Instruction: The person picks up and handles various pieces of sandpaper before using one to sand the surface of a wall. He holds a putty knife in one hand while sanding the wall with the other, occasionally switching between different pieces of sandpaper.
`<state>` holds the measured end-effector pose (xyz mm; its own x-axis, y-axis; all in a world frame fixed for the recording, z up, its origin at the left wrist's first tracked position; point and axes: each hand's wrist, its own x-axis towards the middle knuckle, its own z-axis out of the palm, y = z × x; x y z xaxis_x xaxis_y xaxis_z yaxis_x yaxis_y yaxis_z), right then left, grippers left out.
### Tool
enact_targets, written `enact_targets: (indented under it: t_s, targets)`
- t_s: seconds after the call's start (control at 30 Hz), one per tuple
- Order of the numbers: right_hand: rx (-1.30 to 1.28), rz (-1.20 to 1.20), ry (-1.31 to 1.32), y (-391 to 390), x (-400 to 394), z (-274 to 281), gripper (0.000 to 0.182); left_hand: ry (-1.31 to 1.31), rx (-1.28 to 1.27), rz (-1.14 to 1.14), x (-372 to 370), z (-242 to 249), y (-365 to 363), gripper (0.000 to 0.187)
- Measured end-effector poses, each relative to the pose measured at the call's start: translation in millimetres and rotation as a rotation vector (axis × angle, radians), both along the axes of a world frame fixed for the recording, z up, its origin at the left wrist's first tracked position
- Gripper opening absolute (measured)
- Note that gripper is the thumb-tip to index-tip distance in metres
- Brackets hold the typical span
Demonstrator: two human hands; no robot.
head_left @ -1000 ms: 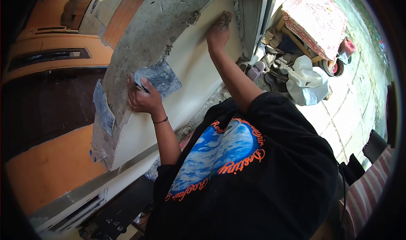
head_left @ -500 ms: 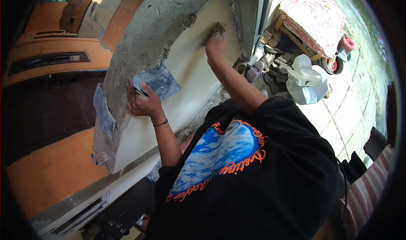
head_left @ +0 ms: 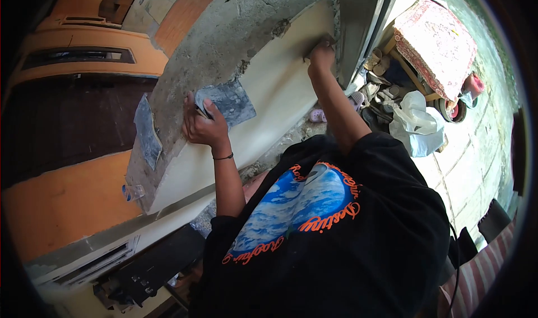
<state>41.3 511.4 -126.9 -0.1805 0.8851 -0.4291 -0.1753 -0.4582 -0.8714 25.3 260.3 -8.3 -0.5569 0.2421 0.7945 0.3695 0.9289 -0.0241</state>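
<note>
From my remote view, the cream panel [head_left: 269,102] looked mostly smoothed over, while the rough grey concrete [head_left: 224,32] beside it remained bare and ragged along the seam, so I judged much was left. The right hand [head_left: 321,53] was closed around a small scraper [head_left: 314,47], pressed to the panel's far end near the metal frame [head_left: 358,15]. The left hand [head_left: 205,124] gripped a mortar-smeared flat board [head_left: 227,102] against the wall. Shoes [head_left: 358,99], a white bag [head_left: 417,124] and a patterned table [head_left: 437,35] crowded the floor close by.
</note>
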Motion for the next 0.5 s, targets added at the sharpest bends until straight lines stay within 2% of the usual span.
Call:
enact_targets:
  t_s: [0.03, 0.07, 0.13, 0.2, 0.27, 0.33, 0.4, 0.47, 0.5]
  targets:
    - [0.150, -0.054, 0.079, -1.6, -0.8, 15.5, 0.041, 0.017, 0.034, -0.060, -1.6, 1.8, 2.3, 0.047]
    - [0.148, -0.041, 0.086, -2.8, -0.4, 28.7, 0.041, 0.025, 0.068, -0.123, -2.6, 2.3, 4.1, 0.047]
    - [0.185, 0.049, -0.027, -7.8, 11.0, 41.6, 0.040, 0.019, 0.061, -0.091, 0.5, 2.2, 4.5, 0.047]
    - [0.169, 0.083, -0.113, 9.3, 9.4, 8.0, 0.041, 0.077, 0.040, -0.126, -2.2, 4.1, 5.5, 0.045]
    - [0.151, 0.117, -0.196, 5.8, 11.0, 15.9, 0.042, 0.094, 0.042, -0.124, -4.3, 2.4, 4.6, 0.045]
    - [0.276, 0.191, -0.207, -12.7, 16.5, 29.6, 0.044, 0.106, 0.040, -0.135, -8.2, 2.7, 4.2, 0.045]
    - [0.338, 0.148, -0.186, -35.3, 7.3, 8.9, 0.044, 0.120, 0.039, -0.143, -6.1, 1.7, 3.8, 0.045]
    - [0.572, -0.138, -0.065, -33.4, -1.5, 10.1, 0.045, 0.112, 0.043, -0.137, -5.9, 2.0, 5.0, 0.045]
    - [0.209, 0.065, -0.063, -20.3, 7.5, 7.8, 0.045, 0.104, 0.035, -0.135, -5.0, 2.2, 3.4, 0.045]
